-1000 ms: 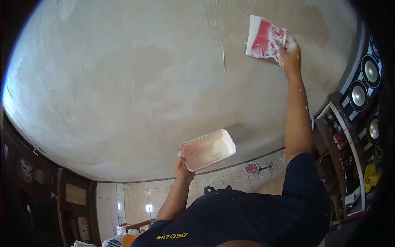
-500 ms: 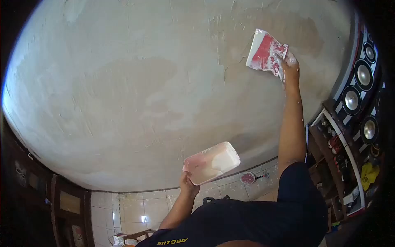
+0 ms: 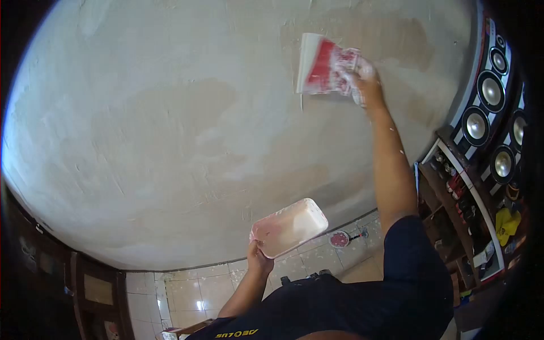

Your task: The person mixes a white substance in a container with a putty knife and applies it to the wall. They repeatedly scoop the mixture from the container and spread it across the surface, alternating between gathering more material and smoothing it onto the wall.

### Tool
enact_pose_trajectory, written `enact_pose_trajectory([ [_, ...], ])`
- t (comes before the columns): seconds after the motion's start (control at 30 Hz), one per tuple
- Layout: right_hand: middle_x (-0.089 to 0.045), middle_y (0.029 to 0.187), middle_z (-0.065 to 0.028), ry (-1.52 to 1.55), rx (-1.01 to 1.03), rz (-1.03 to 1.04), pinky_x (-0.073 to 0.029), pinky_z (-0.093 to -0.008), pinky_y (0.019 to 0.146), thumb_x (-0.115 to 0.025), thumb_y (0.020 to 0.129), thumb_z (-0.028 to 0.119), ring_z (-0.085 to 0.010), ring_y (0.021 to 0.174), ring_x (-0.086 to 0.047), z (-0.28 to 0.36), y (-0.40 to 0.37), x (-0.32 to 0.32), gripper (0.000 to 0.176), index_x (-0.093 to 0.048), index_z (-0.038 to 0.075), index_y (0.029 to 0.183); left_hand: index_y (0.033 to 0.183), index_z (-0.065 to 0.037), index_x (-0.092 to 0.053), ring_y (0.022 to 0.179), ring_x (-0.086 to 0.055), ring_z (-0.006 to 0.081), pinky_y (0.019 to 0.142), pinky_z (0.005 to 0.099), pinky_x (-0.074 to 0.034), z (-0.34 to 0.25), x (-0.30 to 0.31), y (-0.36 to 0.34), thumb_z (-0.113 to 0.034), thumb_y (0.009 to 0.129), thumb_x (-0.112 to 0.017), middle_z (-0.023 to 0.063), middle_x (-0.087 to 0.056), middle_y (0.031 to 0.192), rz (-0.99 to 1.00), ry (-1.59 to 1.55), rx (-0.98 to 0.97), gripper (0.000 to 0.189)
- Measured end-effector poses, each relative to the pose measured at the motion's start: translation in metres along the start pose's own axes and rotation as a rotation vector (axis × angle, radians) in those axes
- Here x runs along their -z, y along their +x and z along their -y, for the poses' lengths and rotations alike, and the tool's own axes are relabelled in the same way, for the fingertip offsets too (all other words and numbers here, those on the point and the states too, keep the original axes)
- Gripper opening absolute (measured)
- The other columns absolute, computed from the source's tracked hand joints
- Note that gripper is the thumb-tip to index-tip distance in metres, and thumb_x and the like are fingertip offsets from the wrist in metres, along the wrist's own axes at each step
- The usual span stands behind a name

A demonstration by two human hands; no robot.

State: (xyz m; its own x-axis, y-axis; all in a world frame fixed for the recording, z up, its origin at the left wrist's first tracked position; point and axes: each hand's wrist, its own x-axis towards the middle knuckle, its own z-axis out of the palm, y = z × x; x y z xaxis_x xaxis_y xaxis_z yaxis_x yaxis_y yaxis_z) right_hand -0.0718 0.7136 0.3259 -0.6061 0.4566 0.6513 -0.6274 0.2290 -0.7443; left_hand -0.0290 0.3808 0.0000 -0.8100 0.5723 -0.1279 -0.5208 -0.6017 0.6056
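My right hand (image 3: 364,79) grips a red, wide-bladed putty spreader (image 3: 324,65), smeared with white paste, against the upper part of the wall (image 3: 170,130). Slight motion blur softens the spreader and the fingers, which are also coated in white. Lower down, my left hand (image 3: 259,259) holds a shallow rectangular plastic tray (image 3: 275,243) by its near left corner. White filler lies in the tray, mostly toward its right end, and pinkish stains mark the left. Damp-looking tan patches and pale streaks cover the wall.
On the tiled floor (image 3: 207,283) at the wall's foot sits a round container (image 3: 339,239) with a dark-handled tool beside it. Speakers (image 3: 491,92) and a cluttered shelf (image 3: 453,209) stand at the right. Dark wooden furniture (image 3: 97,283) is at the lower left.
My right hand has swept the spreader leftward across the wall and slightly upward. My left hand and the tray have stayed nearly in place, while the view has shifted a little.
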Motion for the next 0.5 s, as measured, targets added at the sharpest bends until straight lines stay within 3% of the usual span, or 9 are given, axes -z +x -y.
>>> enact_pose_trajectory([
  [0.1,-0.066,0.087,-0.0107,-0.249,0.113,0.111,-0.050,-0.0300,0.068,-0.064,0.078,0.007,-0.0135,0.078,-0.062,-0.040,0.025,-0.006,0.024,-0.059,-0.004,0.099,0.128,-0.007,-0.043,0.118,-0.046,0.0282,0.099,0.0446,-0.036,0.002,0.001,-0.001,-0.040,0.087,-0.040,0.0107,-0.049,0.128,0.038,-0.010,-0.034,0.053],
  [0.17,-0.066,0.086,-0.0122,-1.070,0.018,-0.216,-0.050,-0.0330,0.070,-0.061,0.076,0.006,-0.0157,0.082,-0.063,-0.056,0.043,0.033,0.022,-0.061,-0.004,0.096,0.128,-0.007,-0.043,0.118,-0.046,0.0282,0.099,0.0445,-0.036,-0.001,0.001,-0.004,-0.039,0.088,-0.039,0.0107,-0.049,0.128,0.048,-0.002,-0.048,0.052],
  [0.23,-0.066,0.085,-0.0136,-0.989,0.047,-0.418,-0.051,-0.0329,0.069,-0.059,0.075,0.004,-0.0166,0.081,-0.064,-0.042,0.037,0.093,0.021,-0.062,-0.005,0.093,0.128,-0.006,-0.043,0.117,-0.046,0.0279,0.098,0.0438,-0.037,-0.004,-0.004,-0.009,-0.039,0.087,-0.038,0.0107,-0.049,0.128,0.056,-0.029,-0.061,0.052],
  [0.3,-0.066,0.086,-0.0118,-0.704,0.074,-0.355,-0.051,-0.0324,0.065,-0.057,0.077,0.005,-0.0179,0.077,-0.065,-0.033,0.031,0.154,0.023,-0.061,-0.004,0.098,0.128,-0.006,-0.043,0.117,-0.046,0.0277,0.098,0.0434,-0.037,-0.006,-0.007,-0.011,-0.038,0.087,-0.038,0.0108,-0.049,0.128,0.050,-0.002,-0.065,0.052],
  [0.33,-0.066,0.086,-0.0118,-0.702,0.071,-0.355,-0.051,-0.0324,0.065,-0.057,0.077,0.005,-0.0179,0.077,-0.065,-0.027,0.026,0.155,0.023,-0.061,-0.004,0.098,0.129,-0.006,-0.043,0.117,-0.046,0.0275,0.098,0.0430,-0.037,-0.008,-0.007,-0.011,-0.037,0.087,-0.038,0.0110,-0.048,0.128,0.047,0.025,-0.071,0.052],
  [0.4,-0.066,0.087,-0.0088,-0.130,0.140,-0.417,-0.050,-0.0295,0.060,-0.057,0.079,0.005,-0.0169,0.070,-0.063,0.006,0.015,0.141,0.027,-0.059,-0.003,0.105,0.129,-0.006,-0.042,0.117,-0.047,0.0270,0.098,0.0424,-0.037,-0.007,-0.006,-0.009,-0.037,0.088,-0.038,0.0113,-0.049,0.128,0.056,0.022,-0.085,0.052],
  [0.5,-0.066,0.090,-0.0091,-0.161,0.091,-0.127,-0.049,-0.0281,0.063,-0.061,0.079,0.008,-0.0175,0.073,-0.063,0.040,0.012,0.052,0.033,-0.057,-0.003,0.110,0.129,-0.006,-0.042,0.116,-0.048,0.0274,0.098,0.0426,-0.038,-0.005,-0.011,-0.010,-0.037,0.087,-0.037,0.0116,-0.049,0.127,0.055,0.004,-0.115,0.052],
])
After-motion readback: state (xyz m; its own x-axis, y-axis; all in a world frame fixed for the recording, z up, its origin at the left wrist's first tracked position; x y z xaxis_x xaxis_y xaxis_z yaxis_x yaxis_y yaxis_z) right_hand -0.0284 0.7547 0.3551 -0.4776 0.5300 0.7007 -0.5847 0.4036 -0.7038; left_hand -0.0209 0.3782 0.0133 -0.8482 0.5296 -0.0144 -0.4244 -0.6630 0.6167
